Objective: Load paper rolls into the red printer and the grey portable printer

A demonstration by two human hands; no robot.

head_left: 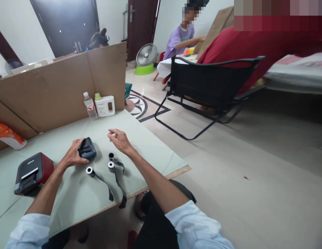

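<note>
Left hand (72, 156) gripping small dark blue-black plastic box (87, 150) on pale green tabletop (150, 148); right hand (119, 139) open, empty. Could bump small silver rolls with black tape (111, 166) off the edge

Left hand (72, 156) rests on table (155, 152), fingers against small pouch-like device (87, 150) just to its right. Right hand (119, 140) hovers right of that device, apart from it. Three spools (111, 162) with trailing ribbon lie just before both hands, ribbon ends over table's near edge. Label printer (32, 173) sits left of left hand. Water bottle (90, 106) and jug (105, 105) stand behind hands, against cardboard wall (59, 86).
</note>
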